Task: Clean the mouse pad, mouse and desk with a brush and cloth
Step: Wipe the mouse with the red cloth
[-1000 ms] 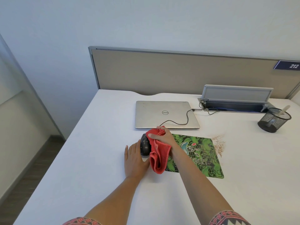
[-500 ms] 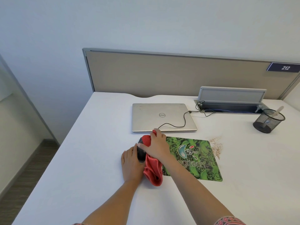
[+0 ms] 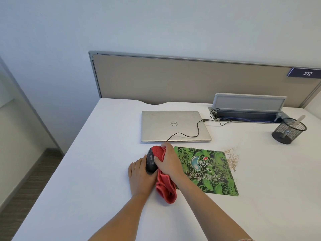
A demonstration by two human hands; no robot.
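A dark wired mouse (image 3: 150, 162) sits on the white desk (image 3: 97, 171) just left of the green Logitech mouse pad (image 3: 208, 169). My left hand (image 3: 139, 176) lies flat beside the mouse, fingers touching its left side. My right hand (image 3: 169, 162) grips a red cloth (image 3: 165, 186) and presses it onto the top of the mouse; the rest of the cloth trails down toward me. A brush handle (image 3: 297, 120) sticks out of the black mesh cup (image 3: 288, 131) at the far right.
A shut silver laptop (image 3: 175, 126) lies behind the pad, with the mouse cable across its lid. Brown crumbs (image 3: 231, 158) are scattered off the pad's right edge. An open cable tray (image 3: 246, 115) sits by the grey partition (image 3: 191, 80). The desk's left edge drops to the floor.
My right hand has slid the cloth left over the mouse and back along its top. The left hand stays against the mouse. The view has shifted slightly.
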